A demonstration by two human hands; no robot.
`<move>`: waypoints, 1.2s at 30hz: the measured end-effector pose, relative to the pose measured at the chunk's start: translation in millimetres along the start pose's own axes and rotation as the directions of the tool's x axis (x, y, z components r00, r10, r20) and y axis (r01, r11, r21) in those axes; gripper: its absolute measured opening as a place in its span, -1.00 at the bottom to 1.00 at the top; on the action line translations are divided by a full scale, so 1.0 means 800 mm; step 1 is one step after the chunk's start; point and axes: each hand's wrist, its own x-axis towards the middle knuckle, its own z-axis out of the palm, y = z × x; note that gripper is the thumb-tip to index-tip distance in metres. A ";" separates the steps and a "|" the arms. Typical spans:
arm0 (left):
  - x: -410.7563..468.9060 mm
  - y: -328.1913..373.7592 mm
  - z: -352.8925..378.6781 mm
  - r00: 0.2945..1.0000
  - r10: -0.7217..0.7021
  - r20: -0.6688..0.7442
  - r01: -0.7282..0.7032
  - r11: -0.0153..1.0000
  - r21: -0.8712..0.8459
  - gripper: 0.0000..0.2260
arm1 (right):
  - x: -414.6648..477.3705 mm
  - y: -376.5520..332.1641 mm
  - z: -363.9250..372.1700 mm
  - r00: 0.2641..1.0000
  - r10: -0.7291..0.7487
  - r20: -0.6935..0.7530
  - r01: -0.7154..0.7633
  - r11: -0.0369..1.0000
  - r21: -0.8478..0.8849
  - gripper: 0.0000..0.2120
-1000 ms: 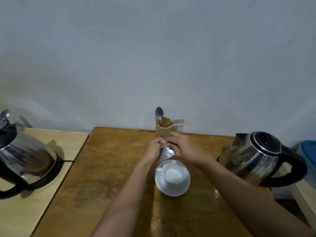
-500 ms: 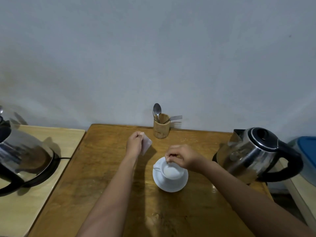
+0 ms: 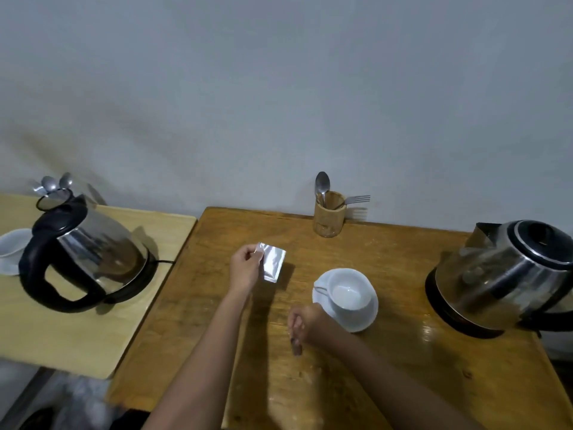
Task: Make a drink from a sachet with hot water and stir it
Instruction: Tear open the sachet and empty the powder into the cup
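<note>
My left hand (image 3: 245, 270) pinches a silvery sachet (image 3: 273, 262) by its top corner, holding it upright just above the brown table (image 3: 387, 367), left of the cup. The white cup (image 3: 349, 292) stands on its white saucer (image 3: 359, 324) mid-table; its inside looks white and I cannot make out any powder. My right hand (image 3: 305, 321) is low over the table, front-left of the saucer, fingers bunched and pointing down. A small dark scrap (image 3: 296, 349) shows at its fingertips. A steel kettle (image 3: 502, 274) with a black lid sits at the right.
A wooden holder (image 3: 329, 214) at the table's back edge carries a spoon (image 3: 322, 183) and a fork (image 3: 357, 199). On a paler table to the left stand a second kettle (image 3: 90, 252), another white cup (image 3: 12, 246) and several spoons (image 3: 52, 183).
Both hands left the spot above the cup. My left hand carried the sachet to the left; my right hand dropped from the cup's rim to the table in front of it.
</note>
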 end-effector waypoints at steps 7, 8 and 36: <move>-0.014 -0.022 -0.038 0.997 0.071 -0.018 -0.071 0.996 0.047 -0.84 | 0.020 0.044 0.055 0.906 0.105 -0.410 -0.207 0.955 -0.214 -0.92; -0.016 -0.025 -0.040 0.997 0.080 -0.013 -0.080 0.996 0.047 -0.87 | 0.019 0.040 0.057 0.892 0.104 -0.440 -0.207 0.959 -0.192 -0.90; -0.055 0.031 0.152 0.793 0.067 0.606 -0.361 0.852 0.379 -0.60 | -0.130 0.033 -0.069 0.477 0.467 -0.745 0.271 0.728 0.630 -0.79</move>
